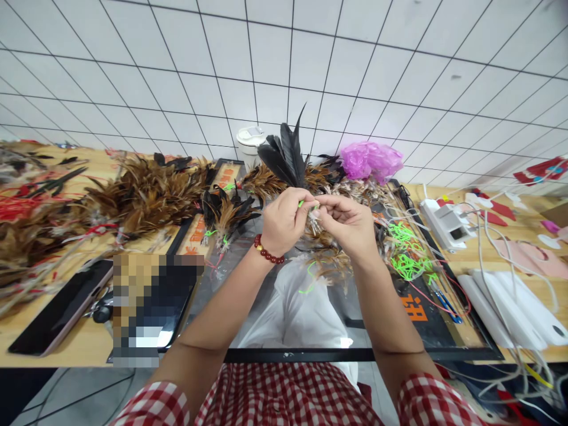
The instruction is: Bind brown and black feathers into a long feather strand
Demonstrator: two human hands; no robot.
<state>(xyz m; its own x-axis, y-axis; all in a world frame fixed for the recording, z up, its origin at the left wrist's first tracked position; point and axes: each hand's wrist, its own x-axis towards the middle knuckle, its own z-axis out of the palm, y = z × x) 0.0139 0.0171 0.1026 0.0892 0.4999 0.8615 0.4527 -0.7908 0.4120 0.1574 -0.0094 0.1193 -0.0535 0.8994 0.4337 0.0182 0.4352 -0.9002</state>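
A bunch of long black feathers (287, 155) stands upright above my left hand (286, 220), whose fingers are closed around its lower part. Pale quill ends (315, 221) poke out below, between the two hands. A bit of bright green band (302, 203) shows at the left fingertips. My right hand (349, 228) meets the left at the quills, with thumb and fingers pinched together; what lies in that pinch is too small to make out. Brown feathers lie behind and below the hands on the glass-topped table.
Piles of brown feathers (151, 186) spread over the left, near two phones, one phone (62, 307) at far left. Loose green bands (408, 254), blue-handled tweezers (447, 306) and a white power strip (448, 222) with cables lie right. A purple plastic bag (370, 161) rests by the tiled wall.
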